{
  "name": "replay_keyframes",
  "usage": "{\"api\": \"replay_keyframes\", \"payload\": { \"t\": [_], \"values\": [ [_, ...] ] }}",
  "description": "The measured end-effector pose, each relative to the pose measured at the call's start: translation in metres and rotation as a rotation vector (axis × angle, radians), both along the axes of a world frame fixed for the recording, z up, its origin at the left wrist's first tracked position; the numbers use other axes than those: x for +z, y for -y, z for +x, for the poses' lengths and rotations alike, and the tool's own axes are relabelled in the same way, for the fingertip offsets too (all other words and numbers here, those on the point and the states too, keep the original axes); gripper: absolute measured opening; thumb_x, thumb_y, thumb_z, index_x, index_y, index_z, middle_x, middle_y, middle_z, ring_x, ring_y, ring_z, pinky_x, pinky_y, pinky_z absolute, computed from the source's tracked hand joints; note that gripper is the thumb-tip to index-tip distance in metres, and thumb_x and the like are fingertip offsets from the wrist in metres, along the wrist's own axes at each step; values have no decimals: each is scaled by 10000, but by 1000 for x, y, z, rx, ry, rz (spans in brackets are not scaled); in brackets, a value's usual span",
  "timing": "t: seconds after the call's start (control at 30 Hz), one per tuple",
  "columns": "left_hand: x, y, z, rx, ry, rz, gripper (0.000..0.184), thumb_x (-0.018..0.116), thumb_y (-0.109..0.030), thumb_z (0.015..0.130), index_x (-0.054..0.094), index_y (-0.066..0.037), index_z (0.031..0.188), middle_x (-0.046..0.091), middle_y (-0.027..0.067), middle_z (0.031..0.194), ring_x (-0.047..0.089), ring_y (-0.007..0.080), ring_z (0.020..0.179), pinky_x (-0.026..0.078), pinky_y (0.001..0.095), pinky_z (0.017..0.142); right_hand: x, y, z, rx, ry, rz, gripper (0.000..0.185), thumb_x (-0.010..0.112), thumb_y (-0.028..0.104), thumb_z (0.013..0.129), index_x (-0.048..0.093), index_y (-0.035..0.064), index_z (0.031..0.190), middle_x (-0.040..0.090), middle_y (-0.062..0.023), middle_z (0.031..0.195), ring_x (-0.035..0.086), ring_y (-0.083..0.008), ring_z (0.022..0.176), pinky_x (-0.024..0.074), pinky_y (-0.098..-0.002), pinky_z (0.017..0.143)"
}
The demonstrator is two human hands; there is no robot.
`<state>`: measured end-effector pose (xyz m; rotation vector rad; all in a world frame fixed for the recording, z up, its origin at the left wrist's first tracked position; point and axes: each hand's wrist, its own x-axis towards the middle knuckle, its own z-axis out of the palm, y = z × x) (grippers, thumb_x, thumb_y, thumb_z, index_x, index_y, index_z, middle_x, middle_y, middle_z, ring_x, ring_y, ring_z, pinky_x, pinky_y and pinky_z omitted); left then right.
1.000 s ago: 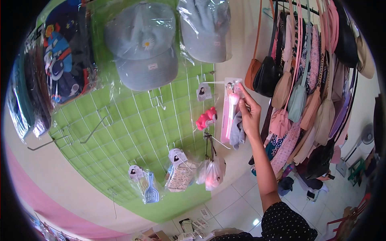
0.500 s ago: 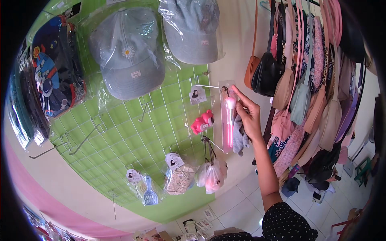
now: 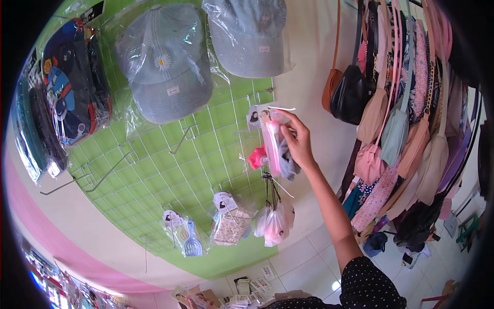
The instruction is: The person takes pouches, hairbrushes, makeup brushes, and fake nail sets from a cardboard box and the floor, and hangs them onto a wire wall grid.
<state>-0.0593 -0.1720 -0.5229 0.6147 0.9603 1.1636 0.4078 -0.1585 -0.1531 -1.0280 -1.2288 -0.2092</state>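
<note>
In the head view, your right hand pinches the pink brush pack near the top hook, and what may be your left hand is cut off low down, so I cannot tell its grip. The pack could slip or bend if it snags on the hook or bumps the red toy. The grid ends close by, but the pale wall leaves you room before the hanging bags.

Remotely, I read the long pink plastic packet as glossy and the grey daisy-marked cloth cap as matt.
</note>
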Motion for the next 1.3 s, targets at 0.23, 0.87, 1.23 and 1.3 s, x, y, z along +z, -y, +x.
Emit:
{"api": "replay_keyframes", "payload": {
  "t": [0.23,0.87,1.23,1.3],
  "values": [
    [39,33,8,72,-78,-7,521,431,-495,785,411,-52,1060,512,103,931,498,243,855,446,375,692,-13,-41,12,-131,63,0,297,504,24,758,481,71,1050,555,-82,714,522,-135,605,382,-250,493],
    [393,8,312,-962,293,734,504,321,-453,831,381,-23,1088,491,89,869,509,166,702,440,274,620,3,96,-74,-180,143,-71,693,703,93,582,404,88,1208,533,-95,908,534,-135,642,445,-235,541],
    [393,-16,367,-1083,378,710,616,245,-543,790,465,-8,1000,532,99,825,525,197,704,431,301,659,10,79,-32,-277,165,-25,591,681,154,650,434,82,1183,542,-87,781,558,-147,657,454,-261,540],
    [393,-18,368,-1087,365,701,617,242,-543,789,472,-7,992,534,101,829,528,199,709,431,302,666,10,80,-32,-282,166,-46,583,677,170,655,437,84,1180,546,-93,789,567,-158,670,460,-266,550]
  ]
}}
